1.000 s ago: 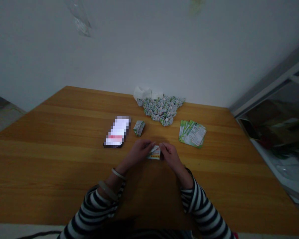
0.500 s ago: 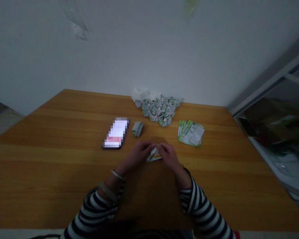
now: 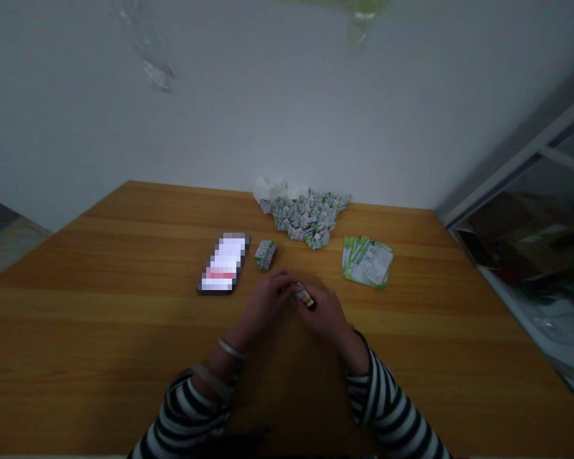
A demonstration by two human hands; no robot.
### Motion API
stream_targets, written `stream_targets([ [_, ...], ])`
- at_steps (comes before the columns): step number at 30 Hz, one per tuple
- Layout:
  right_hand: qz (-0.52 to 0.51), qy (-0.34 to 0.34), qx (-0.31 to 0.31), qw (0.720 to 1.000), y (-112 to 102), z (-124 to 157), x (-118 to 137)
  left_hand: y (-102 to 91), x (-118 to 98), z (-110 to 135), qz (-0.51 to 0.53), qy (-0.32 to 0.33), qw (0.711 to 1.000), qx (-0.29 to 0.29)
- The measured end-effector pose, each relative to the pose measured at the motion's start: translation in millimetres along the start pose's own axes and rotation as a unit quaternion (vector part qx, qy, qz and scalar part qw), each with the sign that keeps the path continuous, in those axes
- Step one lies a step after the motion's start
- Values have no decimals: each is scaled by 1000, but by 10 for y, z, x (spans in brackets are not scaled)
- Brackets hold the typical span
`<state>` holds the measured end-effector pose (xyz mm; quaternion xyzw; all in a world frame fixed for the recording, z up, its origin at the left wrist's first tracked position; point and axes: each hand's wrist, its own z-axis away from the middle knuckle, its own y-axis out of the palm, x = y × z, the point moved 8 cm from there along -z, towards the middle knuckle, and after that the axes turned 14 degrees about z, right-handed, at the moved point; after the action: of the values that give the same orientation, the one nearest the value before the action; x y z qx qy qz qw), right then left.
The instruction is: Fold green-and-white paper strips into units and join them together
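Note:
A small folded piece of printed paper (image 3: 305,295), with white and orange-yellow showing, is between my two hands just above the wooden table (image 3: 124,331). My left hand (image 3: 266,296) has its fingers closed at the paper's upper left end. Around its lower right side, my right hand (image 3: 328,312) is closed with the thumb along it. Fingers cover much of the paper. Just beyond my left hand a folded green-and-white paper bundle (image 3: 265,254) rests on the table. To the right lies a fanned stack of flat green-and-white printed papers (image 3: 367,261).
Against the wall (image 3: 287,95) lies a heap of small folded printed papers (image 3: 310,217), with crumpled white plastic or tissue (image 3: 270,189) behind it. A phone (image 3: 224,262) with a lit, blurred screen is at the left. Shelving (image 3: 530,185) stands beyond the right edge.
The paper between my hands showed a wider, flatter face before; now it appears narrower and turned to a slant. My right hand has closed further around it. The view has tilted slightly upward.

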<state>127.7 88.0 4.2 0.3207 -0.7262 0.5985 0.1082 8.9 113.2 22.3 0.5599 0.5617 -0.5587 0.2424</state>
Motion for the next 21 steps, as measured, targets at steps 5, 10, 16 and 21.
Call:
stream_targets([
  [5, -33, 59, -72, 995, -142, 11, -133, -141, 117, 23, 152, -92, 981, -77],
  [10, -235, 163, -110, 952, -88, 55, -305, -114, 109, 26, 273, -111, 950, -103],
  [16, -331, 187, -158, 911, -51, 119, -330, -158, 65, 53, 261, -72, 949, -164],
  [21, -285, 155, -184, 928, -154, 116, -336, -198, 12, 47, 171, -45, 973, -146],
])
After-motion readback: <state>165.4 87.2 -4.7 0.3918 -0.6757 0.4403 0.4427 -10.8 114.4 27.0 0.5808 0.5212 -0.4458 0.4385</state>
